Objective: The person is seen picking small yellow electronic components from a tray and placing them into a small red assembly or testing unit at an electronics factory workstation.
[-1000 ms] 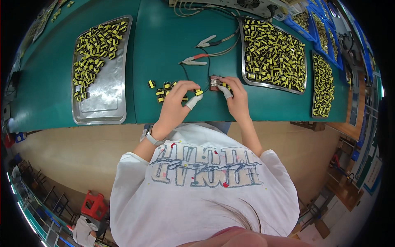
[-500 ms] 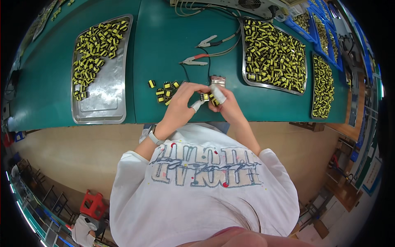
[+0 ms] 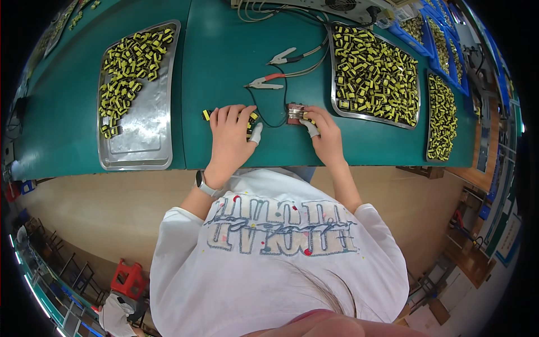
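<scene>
My right hand, its thumb wrapped in white, pinches a small yellow-and-black transformer at the right side of a small reddish-brown test fixture with metal contacts. Fingers partly cover the transformer, so I cannot tell how it sits against the fixture. My left hand rests palm down over a small group of the same transformers, fingers stretched forward and the white-wrapped thumb apart. Most of that group is hidden beneath it; one transformer peeks out at its left.
A half-filled metal tray of transformers lies left; a full tray and a narrower one lie right. Two clip leads run across the green table from an instrument. Blue bins stand far right.
My hands have moved apart. My left hand went left onto the transformer group; my right hand moved right and slightly forward, bringing a transformer to the fixture.
</scene>
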Action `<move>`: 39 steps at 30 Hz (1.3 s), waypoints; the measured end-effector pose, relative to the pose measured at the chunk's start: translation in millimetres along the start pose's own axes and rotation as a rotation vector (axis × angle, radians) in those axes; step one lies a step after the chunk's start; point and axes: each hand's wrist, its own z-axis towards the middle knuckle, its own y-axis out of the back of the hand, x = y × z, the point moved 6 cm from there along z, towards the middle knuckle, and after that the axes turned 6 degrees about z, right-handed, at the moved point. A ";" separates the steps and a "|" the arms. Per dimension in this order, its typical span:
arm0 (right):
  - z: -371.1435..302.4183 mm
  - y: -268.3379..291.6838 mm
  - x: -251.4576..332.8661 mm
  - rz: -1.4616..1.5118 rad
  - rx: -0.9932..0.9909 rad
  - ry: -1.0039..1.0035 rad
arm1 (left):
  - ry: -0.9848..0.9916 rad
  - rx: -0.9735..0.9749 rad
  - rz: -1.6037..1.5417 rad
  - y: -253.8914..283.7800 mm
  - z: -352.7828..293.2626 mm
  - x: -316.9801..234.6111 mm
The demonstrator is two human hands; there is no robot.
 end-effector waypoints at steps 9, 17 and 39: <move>-3.5 -2.4 5.0 -0.059 -0.060 0.015 | 0.097 0.032 -0.004 -3.4 5.4 0.6; 13.8 -2.3 21.9 0.508 -0.026 -0.230 | 0.047 -0.025 -0.267 12.7 5.2 -6.6; -2.1 -9.5 2.0 0.202 0.047 -0.080 | -0.209 0.108 -0.005 28.7 -19.4 17.7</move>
